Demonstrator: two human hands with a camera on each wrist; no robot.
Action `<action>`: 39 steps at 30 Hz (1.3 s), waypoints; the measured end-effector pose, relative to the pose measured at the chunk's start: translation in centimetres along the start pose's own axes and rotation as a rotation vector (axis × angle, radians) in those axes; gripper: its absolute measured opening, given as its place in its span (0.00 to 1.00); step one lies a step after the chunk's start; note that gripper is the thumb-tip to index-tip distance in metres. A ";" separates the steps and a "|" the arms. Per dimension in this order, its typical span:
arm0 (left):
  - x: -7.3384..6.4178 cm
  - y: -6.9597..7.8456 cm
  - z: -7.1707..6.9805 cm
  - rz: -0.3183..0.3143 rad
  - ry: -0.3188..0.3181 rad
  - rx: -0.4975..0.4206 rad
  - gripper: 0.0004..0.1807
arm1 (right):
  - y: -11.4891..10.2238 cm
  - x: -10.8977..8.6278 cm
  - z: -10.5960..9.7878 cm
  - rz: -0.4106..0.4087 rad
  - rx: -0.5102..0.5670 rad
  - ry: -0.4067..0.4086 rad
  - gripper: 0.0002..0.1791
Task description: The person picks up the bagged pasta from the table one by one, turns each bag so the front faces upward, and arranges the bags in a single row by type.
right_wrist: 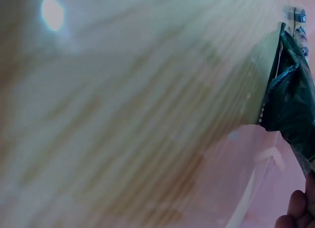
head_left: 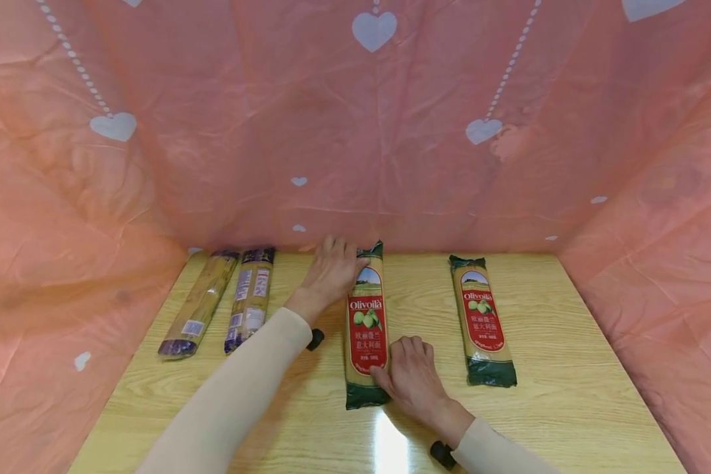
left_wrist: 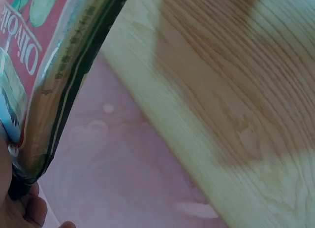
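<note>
A pack of spaghetti (head_left: 367, 332) with a red "Olivoilà" label and dark green ends lies lengthwise in front of me, label up. My left hand (head_left: 330, 273) grips its far end, thumb over the front. Near the close end, my right hand (head_left: 416, 378) holds the right edge, thumb on the label side. The left wrist view has the pack's side (left_wrist: 54, 100) tilted across the left, fingertips below its corner. From the right wrist, the crimped green end (right_wrist: 293, 97) shows at the right with fingertips beneath it.
A second Olivoilà pack (head_left: 482, 322) lies to the right on the wooden table (head_left: 557, 395). Two purple-ended pasta packs, one outer (head_left: 201, 306) and one inner (head_left: 251, 296), lie at the left. Pink cloth (head_left: 355, 145) with white hearts hangs behind and at both sides.
</note>
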State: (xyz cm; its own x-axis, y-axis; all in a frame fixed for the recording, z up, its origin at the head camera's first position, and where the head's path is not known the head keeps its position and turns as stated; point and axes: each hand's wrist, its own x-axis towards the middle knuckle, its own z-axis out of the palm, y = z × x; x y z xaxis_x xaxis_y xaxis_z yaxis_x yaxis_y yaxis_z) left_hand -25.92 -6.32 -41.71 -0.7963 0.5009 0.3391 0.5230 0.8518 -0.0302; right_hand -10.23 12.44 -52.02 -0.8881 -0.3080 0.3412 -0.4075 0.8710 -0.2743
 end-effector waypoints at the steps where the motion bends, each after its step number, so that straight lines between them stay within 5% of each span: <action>1: 0.2 0.2 0.1 0.002 -0.006 0.006 0.23 | 0.2 -0.2 -0.1 0.004 -0.001 0.006 0.20; 20: 6.2 6.3 2.7 0.066 -0.130 0.052 0.27 | 5.8 -1.5 -3.3 0.138 -0.067 -0.022 0.17; 32: 8.1 7.0 6.2 0.147 0.008 0.074 0.26 | 7.8 -1.4 -3.7 0.066 -0.204 0.026 0.20; 39: 8.6 7.5 7.0 0.160 -0.032 0.066 0.26 | 8.8 -1.2 -3.8 0.121 -0.182 -0.019 0.20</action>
State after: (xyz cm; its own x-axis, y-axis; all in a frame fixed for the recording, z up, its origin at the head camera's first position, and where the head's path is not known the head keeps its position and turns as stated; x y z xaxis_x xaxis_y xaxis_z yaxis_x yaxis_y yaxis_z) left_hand -31.01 5.44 -45.65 -0.7144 0.6346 0.2948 0.6234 0.7686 -0.1439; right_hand -11.89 21.92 -51.44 -0.9327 -0.2026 0.2984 -0.2540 0.9563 -0.1448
